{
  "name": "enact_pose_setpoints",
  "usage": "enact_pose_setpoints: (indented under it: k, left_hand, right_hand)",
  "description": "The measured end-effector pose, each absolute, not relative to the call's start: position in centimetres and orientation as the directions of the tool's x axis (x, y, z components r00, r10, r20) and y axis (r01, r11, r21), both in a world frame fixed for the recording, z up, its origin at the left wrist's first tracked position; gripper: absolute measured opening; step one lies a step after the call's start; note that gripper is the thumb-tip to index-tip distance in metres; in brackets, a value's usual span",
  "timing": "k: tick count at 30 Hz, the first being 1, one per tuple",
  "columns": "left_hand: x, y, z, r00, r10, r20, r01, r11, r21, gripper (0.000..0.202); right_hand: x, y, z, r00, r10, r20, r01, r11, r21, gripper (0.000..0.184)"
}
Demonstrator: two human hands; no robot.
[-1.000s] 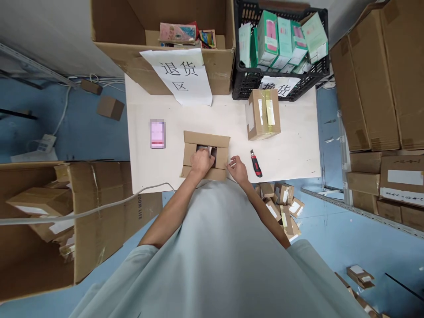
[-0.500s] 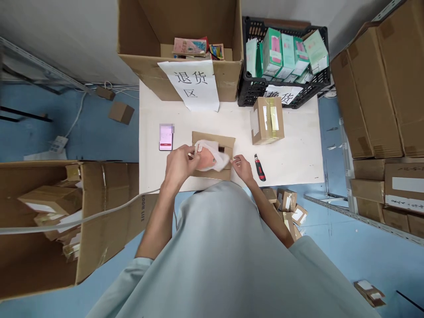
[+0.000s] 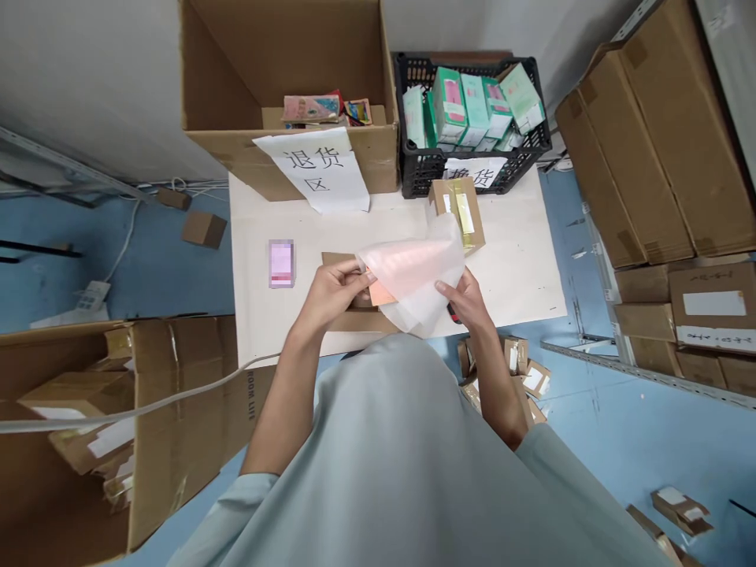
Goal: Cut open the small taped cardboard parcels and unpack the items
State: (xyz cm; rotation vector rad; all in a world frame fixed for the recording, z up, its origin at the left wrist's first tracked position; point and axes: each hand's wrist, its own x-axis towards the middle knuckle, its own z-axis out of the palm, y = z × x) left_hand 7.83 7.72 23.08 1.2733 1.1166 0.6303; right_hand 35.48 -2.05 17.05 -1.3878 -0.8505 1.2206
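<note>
My left hand (image 3: 338, 294) pinches the left edge of a flat orange packet (image 3: 383, 294). Most of the packet lies inside a translucent white wrapping sheet (image 3: 426, 303), through which its colour shows pale. On the other side, my right hand (image 3: 466, 299) grips the sheet, thumb on top. Both are held up above an opened small cardboard box (image 3: 359, 321), which they partly cover. Beside my right hand, only a bit of the black and red utility knife (image 3: 453, 314) shows.
A taped parcel (image 3: 474, 216) stands behind the sheet, and a phone (image 3: 282, 264) lies to the left. At the back are a large labelled carton (image 3: 236, 161) and a black crate (image 3: 407, 169) of green boxes. A cable (image 3: 194, 390) crosses the carton at left.
The wrapped orange packet has been lifted out of the small box and the white sheet is spread wider. My right hand has moved from the box's edge onto the sheet.
</note>
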Motion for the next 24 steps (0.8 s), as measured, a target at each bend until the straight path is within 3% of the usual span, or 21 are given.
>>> enact_pose_setpoints:
  k: [5, 9, 14, 18, 21, 24]
  left_hand:
    - [14.4, 7.2, 18.2, 0.465, 0.809, -0.358, 0.196, 0.301, 0.933, 0.065]
    - [19.7, 6.2, 12.9, 0.564, 0.716, -0.412, 0.197, 0.367, 0.909, 0.053]
    - [24.5, 4.5, 6.9, 0.474, 0.603, -0.641, 0.303, 0.572, 0.762, 0.038]
    - [26.0, 3.5, 4.8, 0.392, 0.585, -0.71, 0.385, 0.597, 0.704, 0.04]
    - [25.5, 3.4, 4.8, 0.396, 0.593, -0.701, 0.39, 0.583, 0.713, 0.042]
    - [23.5, 3.6, 5.9, 0.477, 0.594, -0.648, 0.33, 0.562, 0.759, 0.046]
  right_hand:
    - [39.7, -5.5, 14.0, 0.423, 0.859, -0.288, -0.143, -0.251, -0.957, 0.068]
    - [43.4, -8.1, 9.5, 0.531, 0.775, -0.341, -0.152, -0.309, -0.939, 0.068]
    - [46.9, -10.2, 2.5, 0.584, 0.684, -0.436, -0.12, -0.459, -0.88, 0.071]
    - [47.7, -10.0, -1.7, 0.586, 0.659, -0.471, -0.09, -0.525, -0.847, 0.072]
    - [47.6, -9.4, -3.3, 0.599, 0.652, -0.465, 0.045, -0.607, -0.793, 0.063]
    - [47.6, -9.0, -3.6, 0.608, 0.707, -0.361, 0.33, -0.639, -0.695, 0.059]
